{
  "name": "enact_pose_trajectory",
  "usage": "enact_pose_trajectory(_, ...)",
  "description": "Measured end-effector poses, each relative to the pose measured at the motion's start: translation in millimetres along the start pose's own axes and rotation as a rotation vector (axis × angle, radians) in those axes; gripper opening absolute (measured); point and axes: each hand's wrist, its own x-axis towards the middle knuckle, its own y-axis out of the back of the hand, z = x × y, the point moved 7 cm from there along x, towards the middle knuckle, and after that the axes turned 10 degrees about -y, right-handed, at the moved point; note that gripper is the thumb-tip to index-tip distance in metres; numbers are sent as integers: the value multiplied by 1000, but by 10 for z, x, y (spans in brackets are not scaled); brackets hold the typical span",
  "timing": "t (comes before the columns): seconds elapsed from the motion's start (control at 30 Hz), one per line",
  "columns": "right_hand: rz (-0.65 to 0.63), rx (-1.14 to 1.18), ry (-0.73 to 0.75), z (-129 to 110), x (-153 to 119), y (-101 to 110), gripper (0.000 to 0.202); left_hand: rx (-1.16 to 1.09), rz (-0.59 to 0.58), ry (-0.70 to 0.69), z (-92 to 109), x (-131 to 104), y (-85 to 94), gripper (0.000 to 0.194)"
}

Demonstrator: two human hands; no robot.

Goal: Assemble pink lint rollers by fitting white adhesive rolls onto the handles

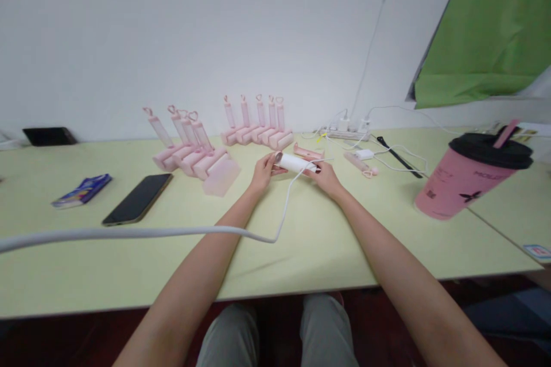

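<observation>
White cylinder [290,163]; cable [172,233] in front; pink piece [308,153] behind

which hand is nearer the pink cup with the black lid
Right. The right hand is left of the pink cup; the left hand is farther left, past the right one.
</observation>
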Motion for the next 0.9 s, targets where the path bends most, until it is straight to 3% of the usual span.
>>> enact_pose_trajectory(0.17, 5, -65, -1, -27, -6, 12, 40, 119, -6, -28, -46, 45, 94, 50)
enact_pose_trajectory(0.3, -14, -155, 6, -63, -49, -7, 41, 524, 12, -126, 23, 46, 313, 43)
enact_pose_trajectory(0.4, -106, -291, 84, -167, -142, -108, 41, 946, -99, -191, 65, 10, 402, 38)
enact_pose_trajectory(0.5, -126, -441, 161, -248, -211, -168, 45, 1157, -265, -158, 0, -31, 425, 36)
enact_pose_trajectory(0.6, -26, -484, 158, -251, -179, -93, 50, 1193, -345, -145, -45, -45, 410, 35)
enact_pose_trajectory(0.77, 189, -462, 122, -257, -107, 172, 31, 1176, -299, -142, -23, -18, 422, 39)
enact_pose_trajectory(0.9, 284, -559, 69, -273, -134, 294, 21, 1081, -284, -222, 120, -17, 333, 44)
